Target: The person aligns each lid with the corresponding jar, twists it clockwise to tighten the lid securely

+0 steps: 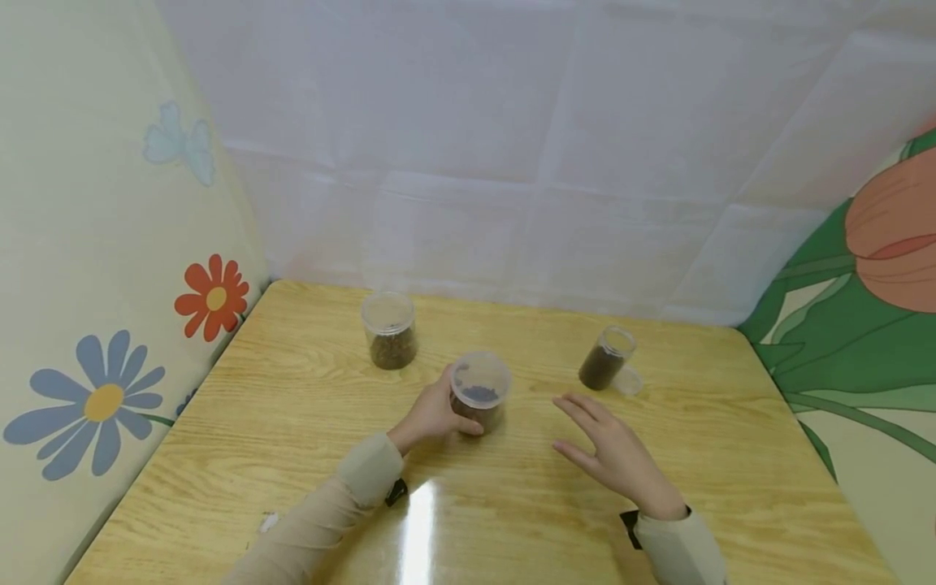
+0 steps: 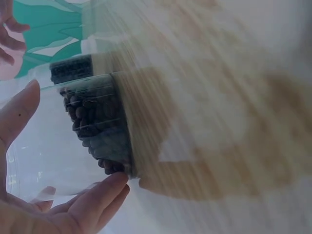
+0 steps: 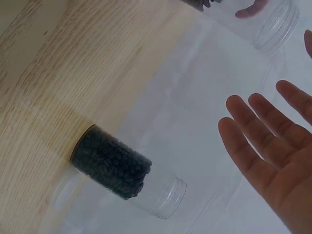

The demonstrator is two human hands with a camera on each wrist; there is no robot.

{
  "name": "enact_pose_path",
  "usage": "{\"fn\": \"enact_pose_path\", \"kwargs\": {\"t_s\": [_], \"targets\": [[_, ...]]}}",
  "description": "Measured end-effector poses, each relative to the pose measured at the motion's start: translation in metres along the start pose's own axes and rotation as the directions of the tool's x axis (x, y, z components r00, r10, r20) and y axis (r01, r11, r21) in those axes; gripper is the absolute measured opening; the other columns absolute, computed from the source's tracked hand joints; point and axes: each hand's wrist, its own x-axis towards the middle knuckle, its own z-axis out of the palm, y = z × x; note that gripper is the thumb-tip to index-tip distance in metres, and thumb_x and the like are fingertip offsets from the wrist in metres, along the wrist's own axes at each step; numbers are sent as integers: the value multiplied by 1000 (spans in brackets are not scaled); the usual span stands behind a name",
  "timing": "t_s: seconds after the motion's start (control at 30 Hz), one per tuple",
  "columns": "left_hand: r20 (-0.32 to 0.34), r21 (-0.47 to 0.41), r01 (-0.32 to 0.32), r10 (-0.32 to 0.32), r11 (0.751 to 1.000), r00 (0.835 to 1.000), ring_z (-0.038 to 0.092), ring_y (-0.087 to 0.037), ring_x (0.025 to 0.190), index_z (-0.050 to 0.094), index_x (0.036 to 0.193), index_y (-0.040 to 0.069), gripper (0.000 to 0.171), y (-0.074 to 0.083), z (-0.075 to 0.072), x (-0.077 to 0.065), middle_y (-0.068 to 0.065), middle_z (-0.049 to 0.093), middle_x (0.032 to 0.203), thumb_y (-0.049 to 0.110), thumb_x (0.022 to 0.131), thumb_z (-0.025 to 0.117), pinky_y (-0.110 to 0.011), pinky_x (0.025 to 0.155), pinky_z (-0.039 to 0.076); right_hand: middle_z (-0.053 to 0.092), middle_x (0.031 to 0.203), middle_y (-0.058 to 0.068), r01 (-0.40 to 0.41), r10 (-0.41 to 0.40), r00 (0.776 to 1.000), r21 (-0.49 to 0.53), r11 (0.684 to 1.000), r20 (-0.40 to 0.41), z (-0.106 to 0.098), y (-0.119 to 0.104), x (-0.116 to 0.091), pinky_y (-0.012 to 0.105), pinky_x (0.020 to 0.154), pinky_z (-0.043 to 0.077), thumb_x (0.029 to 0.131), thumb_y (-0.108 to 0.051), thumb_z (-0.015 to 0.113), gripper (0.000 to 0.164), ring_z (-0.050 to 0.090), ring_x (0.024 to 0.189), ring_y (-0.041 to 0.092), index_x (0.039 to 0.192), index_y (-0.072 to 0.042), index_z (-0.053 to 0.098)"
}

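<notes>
My left hand [image 1: 439,409] grips a clear jar [image 1: 480,392] partly filled with dark beans, near the middle of the table. In the left wrist view, the fingers and thumb curl round this jar's wall, and dark beans [image 2: 95,122] show through it. My right hand [image 1: 617,449] hovers to the right of that jar, fingers extended and apart, holding nothing. Beyond it stands a narrower clear jar [image 1: 607,357] of dark beans, its threaded rim [image 3: 173,197] uncovered. A clear round lid [image 1: 627,381] lies beside its base.
A wide clear jar [image 1: 390,331] with brown contents stands at the back left. The wooden table [image 1: 292,390] ends at a white cloth [image 1: 468,162] behind. Flower-printed sheets [image 1: 110,244] flank both sides. A small white scrap [image 1: 268,522] lies near the left sleeve.
</notes>
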Motion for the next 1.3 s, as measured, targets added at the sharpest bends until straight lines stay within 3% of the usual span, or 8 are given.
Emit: {"fn": "enact_pose_path", "kwargs": {"t_s": [0.43, 0.93, 1.3], "targets": [[-32, 9, -15, 15, 1000, 999, 38, -32, 124, 20, 143, 14, 106, -3, -1, 19, -13, 42, 136, 20, 60, 86, -49, 102, 28, 53, 120, 20, -17, 16, 1000, 13, 1000, 21, 3, -1, -2, 48, 78, 49, 75, -21, 74, 60, 55, 103, 36, 126, -1, 50], [-65, 42, 33, -30, 999, 997, 39, -37, 122, 16, 144, 10, 107, -3, -3, 39, -19, 40, 136, 24, 63, 85, -51, 100, 31, 54, 118, 20, 9, -9, 1000, 1, 1000, 9, 7, -1, -2, 47, 78, 50, 72, -21, 76, 60, 55, 102, 34, 123, -1, 53], [-85, 23, 55, -52, 998, 995, 36, -34, 125, 14, 145, 12, 105, -9, -3, 55, -16, 36, 140, 26, 66, 83, -50, 100, 32, 55, 116, 18, 32, -32, 999, -2, 999, -1, 9, 1, -2, 44, 75, 51, 68, -20, 80, 62, 57, 99, 32, 121, -1, 54]]}}
